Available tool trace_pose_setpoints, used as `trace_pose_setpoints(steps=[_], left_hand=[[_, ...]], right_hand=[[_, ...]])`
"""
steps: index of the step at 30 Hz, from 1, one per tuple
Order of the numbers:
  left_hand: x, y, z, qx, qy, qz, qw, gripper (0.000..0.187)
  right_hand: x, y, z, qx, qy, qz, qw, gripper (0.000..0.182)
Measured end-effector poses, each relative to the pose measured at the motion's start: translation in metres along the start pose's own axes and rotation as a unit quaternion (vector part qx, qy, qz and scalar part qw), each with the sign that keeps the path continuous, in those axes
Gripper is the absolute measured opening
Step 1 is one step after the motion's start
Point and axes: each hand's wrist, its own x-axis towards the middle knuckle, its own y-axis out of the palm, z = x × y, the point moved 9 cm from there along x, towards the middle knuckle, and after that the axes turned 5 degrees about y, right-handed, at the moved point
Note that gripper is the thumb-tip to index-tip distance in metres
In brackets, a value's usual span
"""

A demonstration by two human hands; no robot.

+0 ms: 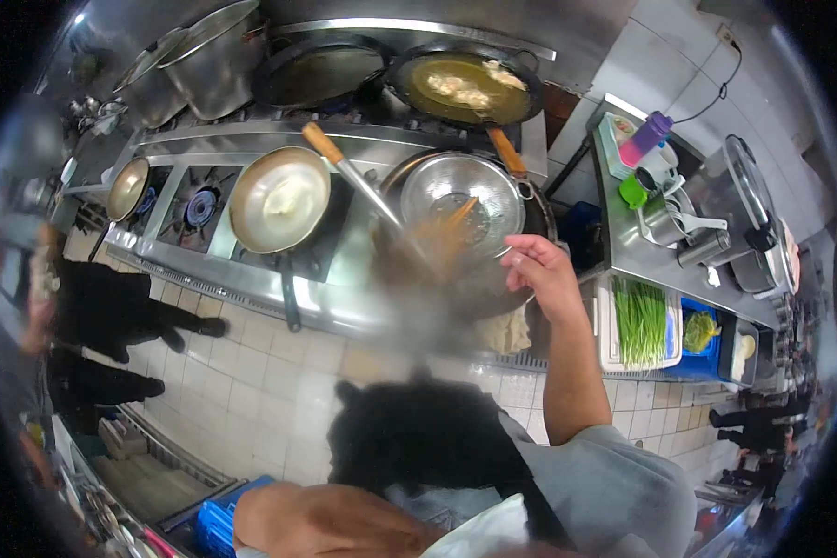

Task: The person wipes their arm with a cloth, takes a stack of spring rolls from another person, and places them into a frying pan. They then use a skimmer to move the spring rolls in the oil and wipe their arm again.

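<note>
A: Head view, entry one. Right hand (pixel 538 270) is raised over the stove, fingers curled into a loose fist. A blurred orange-brown stick (pixel 456 216) runs from near that hand into the round perforated steel strainer (pixel 462 193). I cannot tell whether the fingers are closed on the stick or only near it.

B: Where does the strainer sit?

A: In the dark round wok (pixel 493 279) on the near right burner, directly beyond the right hand. Steam or motion blur clouds the wok's near side. A long steel ladle with an orange wooden handle (pixel 349 172) slants down into the same wok from the upper left.

B: Left hand?

A: Left hand (pixel 344 525) is low at the bottom edge, close to the body, touching a white cloth (pixel 479 535). Grip state cannot be read there either.

B: Surroundings?

A: Left of the wok, a pale shallow metal pan (pixel 279 200) with white contents rests on a burner, its dark handle pointing toward the tiled floor (pixel 260 372). Behind, a black wok of yellow oil with pale frying pieces (pixel 463 88). To the right, a white tray of green chives (pixel 640 321) beside a blue crate (pixel 702 335); above them, a steel counter (pixel 623 232) carrying a purple-capped pink bottle (pixel 646 138). Another person's dark shoes (pixel 186 327) stand at far left.
</note>
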Motion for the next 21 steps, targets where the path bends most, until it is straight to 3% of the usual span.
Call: trace_pose_setpoints(steps=[3,6,7,8,10,13,16,18,21], left_hand=[[-0.006,-0.010,0.013,-0.016,-0.050,-0.045,0.998,0.033],[-0.040,-0.057,0.068,-0.097,-0.199,-0.255,0.941,0.039],[-0.018,-0.085,0.046,0.162,-0.151,-0.285,0.933,0.037],[-0.037,-0.106,0.081,0.060,-0.126,-0.322,0.936,0.036],[-0.062,-0.137,0.129,-0.018,-0.114,-0.398,0.910,0.035],[-0.051,-0.147,0.159,-0.031,-0.155,-0.436,0.886,0.037],[-0.033,-0.137,0.149,-0.075,-0.176,-0.420,0.887,0.036],[-0.029,-0.133,0.157,-0.085,-0.189,-0.433,0.877,0.032],[-0.035,-0.141,0.160,0.027,-0.211,-0.429,0.878,0.029]], right_hand=[[0.003,-0.002,-0.001,0.014,-0.007,0.012,1.000,0.025],[0.004,-0.006,-0.001,0.008,0.012,-0.023,1.000,0.025],[0.004,-0.002,-0.001,0.012,0.005,-0.009,1.000,0.025],[0.005,0.001,0.001,0.014,-0.005,0.002,1.000,0.024],[0.003,0.015,0.005,0.013,-0.008,0.033,0.999,0.025],[-0.016,0.057,0.023,-0.007,-0.034,0.127,0.991,0.029],[-0.035,0.105,0.038,0.043,-0.058,0.210,0.975,0.023],[-0.038,0.126,0.037,0.029,-0.059,0.223,0.973,0.020],[-0.033,0.135,0.036,0.022,-0.074,0.212,0.974,0.015]])
